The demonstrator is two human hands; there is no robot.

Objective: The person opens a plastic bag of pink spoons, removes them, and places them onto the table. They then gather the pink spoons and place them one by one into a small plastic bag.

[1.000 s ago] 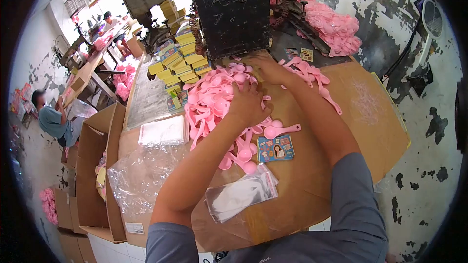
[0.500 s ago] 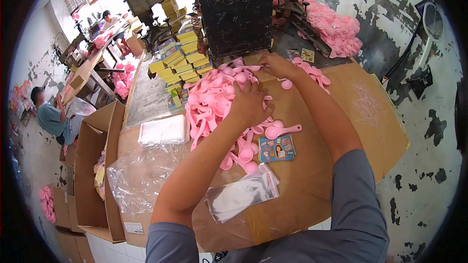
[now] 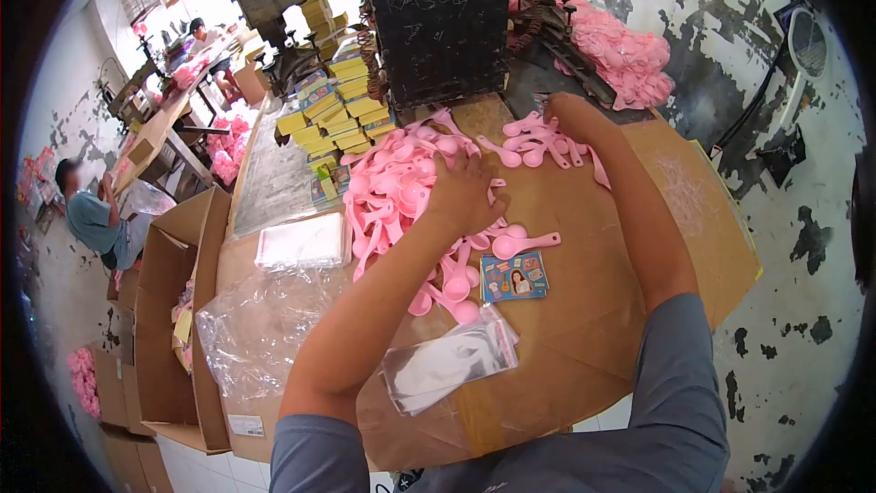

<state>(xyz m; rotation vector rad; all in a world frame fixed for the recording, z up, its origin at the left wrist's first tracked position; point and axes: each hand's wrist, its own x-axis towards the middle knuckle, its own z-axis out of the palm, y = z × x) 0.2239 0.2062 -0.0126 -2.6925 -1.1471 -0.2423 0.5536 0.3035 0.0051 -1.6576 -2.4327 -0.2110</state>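
Observation:
A heap of pink plastic measuring spoons [image 3: 392,173] covers the middle of the cardboard-topped table. My left hand [image 3: 464,190] lies on the heap's right side with fingers spread, pressing on spoons without gripping one. Farther back, my right hand [image 3: 575,112] reaches over a smaller group of pink spoons [image 3: 545,141]; its fingers point down and are mostly hidden behind the hand. One loose spoon [image 3: 502,153] lies between the two groups. Just in front of the heap are a stack of blue printed cards [image 3: 515,277] and clear plastic sleeves [image 3: 447,368].
Stacked yellow-edged card packs [image 3: 342,110] stand at back left, beside a black machine panel [image 3: 447,32]. A white stack of sleeves [image 3: 303,242] and crumpled plastic film [image 3: 265,329] lie left. An open carton [image 3: 173,338] adjoins the table. A seated person [image 3: 96,215] is farther left.
My right hand has moved right, away from the heap's back edge. More spoons now show in the smaller right-hand group. My left hand stays on the heap.

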